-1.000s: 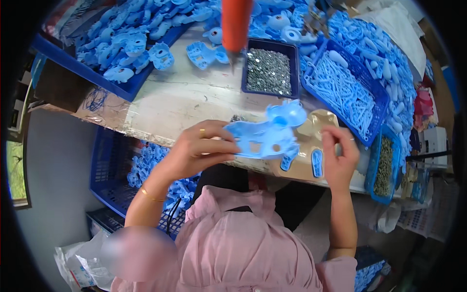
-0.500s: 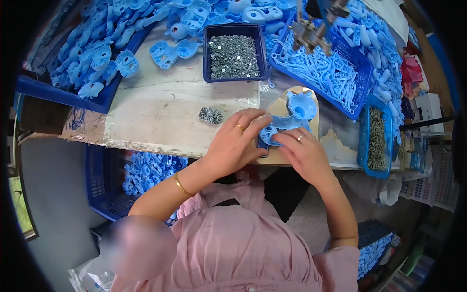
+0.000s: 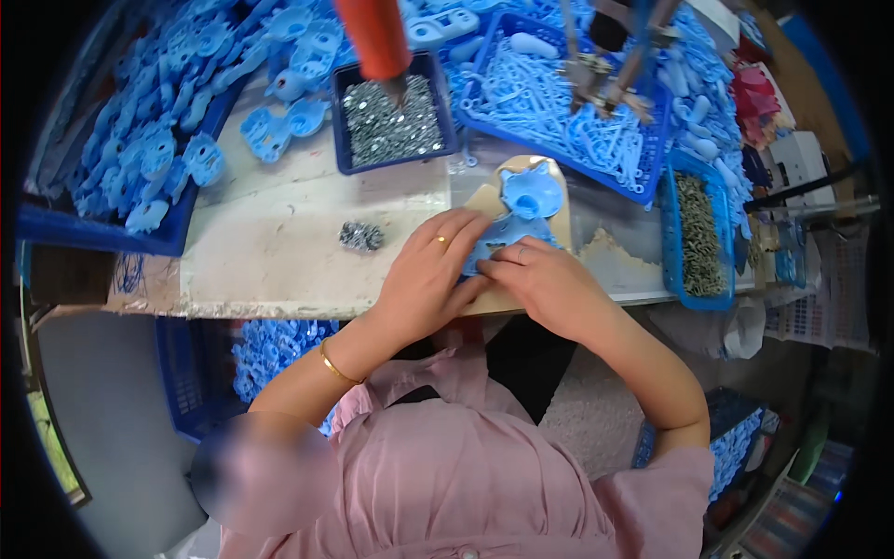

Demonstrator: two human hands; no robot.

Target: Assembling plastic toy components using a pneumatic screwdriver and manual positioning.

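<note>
A light blue plastic shell [image 3: 533, 193] with a round cup at its far end lies on a tan board [image 3: 562, 212] at the table's front edge. My left hand [image 3: 424, 270] holds the near left side of this shell, fingers over it and thumb at its near edge. My right hand [image 3: 551, 287] is over the near end, its thumb and fingers pinched together against the shell; whatever is between them is hidden. To the left of my hands, a small heap of metal pieces [image 3: 360, 237] rests on the table [image 3: 270, 252].
Ahead stands a dark blue tray of small metal parts [image 3: 391, 116], an orange-red pointed tool [image 3: 372, 42] above it. Blue baskets hold thin blue rods [image 3: 531, 88] and screws [image 3: 698, 233]. Blue shells [image 3: 154, 154] pile up at left. Metal fittings [image 3: 605, 79] hang at upper right.
My right hand has drawn its fingers together over the shell's near end. My left hand stays on the shell. The view has shifted, and the orange-red tool now shows at the top.
</note>
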